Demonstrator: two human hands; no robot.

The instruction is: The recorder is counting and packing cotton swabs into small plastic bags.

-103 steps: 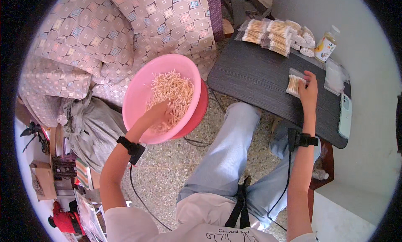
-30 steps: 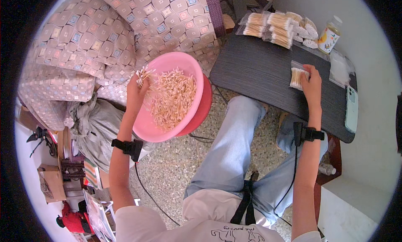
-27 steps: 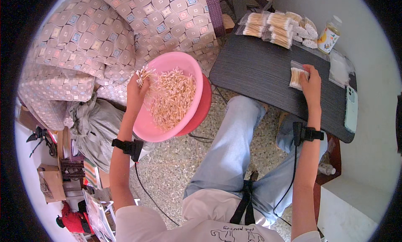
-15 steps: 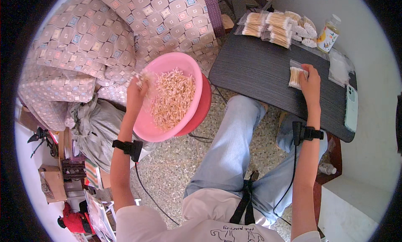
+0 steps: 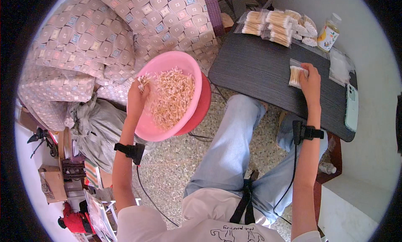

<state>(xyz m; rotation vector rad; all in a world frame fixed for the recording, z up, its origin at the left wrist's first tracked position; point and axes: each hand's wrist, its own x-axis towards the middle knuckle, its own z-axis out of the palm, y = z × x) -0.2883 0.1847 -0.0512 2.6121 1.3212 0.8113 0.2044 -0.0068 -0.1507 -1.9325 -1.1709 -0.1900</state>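
Note:
My left hand (image 5: 136, 96) is closed around a bunch of cotton swabs (image 5: 143, 81), their white tips poking out past the fingers. It is over the left rim of a pink basin (image 5: 145, 129). Many loose cotton swabs (image 5: 173, 99) lie heaped inside that basin. On the dark table, my right hand (image 5: 310, 83) grips a small clear bag of cotton swabs (image 5: 295, 75) by its right side, thumb and fingers pressed on it.
Several filled swab bags (image 5: 276, 26) are stacked at the table's (image 5: 251, 62) far edge, beside a bottle (image 5: 328, 33). Empty clear bags (image 5: 339, 68) and a pale green phone (image 5: 351, 108) lie along the right side. A red stool (image 5: 204, 103) is under the basin. Patterned bedding (image 5: 83, 41) fills the far left.
My left hand has shifted slightly right and down; its bunch of swabs, blurred before, now looks sharper. My right hand and the bag have stayed in place.

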